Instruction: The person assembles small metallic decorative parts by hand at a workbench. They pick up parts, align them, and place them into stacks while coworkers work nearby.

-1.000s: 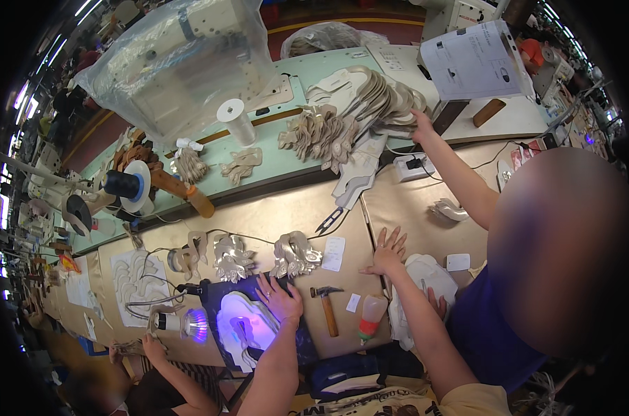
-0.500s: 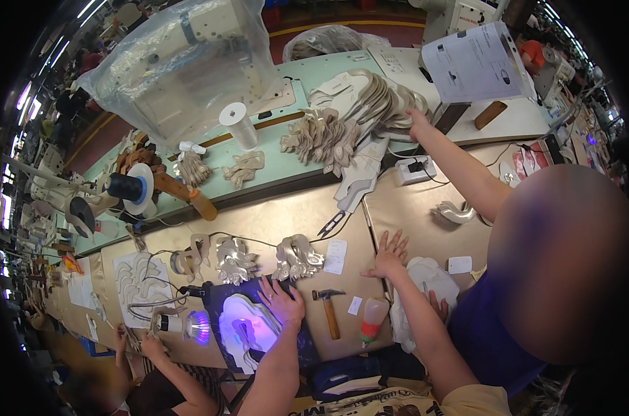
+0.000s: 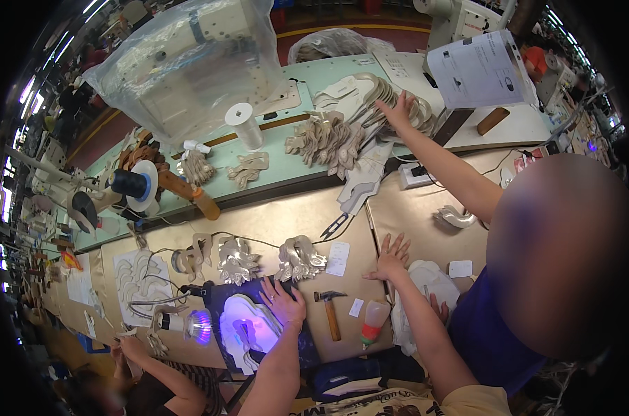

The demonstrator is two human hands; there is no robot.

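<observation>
My left hand (image 3: 282, 303) lies flat and open on a dark board (image 3: 306, 344), beside white shoe-part pieces (image 3: 244, 315) lit purple by a lamp. My right hand (image 3: 391, 260) rests open with spread fingers on the gold-toned table, empty. Near its wrist are more white pieces (image 3: 431, 281), partly covered by my forearm. Between my arms lie a hammer (image 3: 331, 315) with a wooden handle and a bottle (image 3: 375, 322) with a red-orange band. A co-worker's hand (image 3: 399, 113) from the right touches a fanned stack of grey-white pieces (image 3: 370, 93); that person's other hand is mostly hidden.
A lamp (image 3: 190, 324) stands left of the board. Bundles of beige pieces (image 3: 300, 258), a paper slip (image 3: 338, 258) and thread snips (image 3: 334, 226) lie beyond it. On the green bench stand a thread cone (image 3: 245, 127) and a plastic-covered machine (image 3: 190, 69). Another person works at lower left.
The co-worker's hand has moved leftward over the stack of pieces, with its fingers more spread. At lower left, the other person's hands have shifted. My hands stay put; the view has shifted slightly.
</observation>
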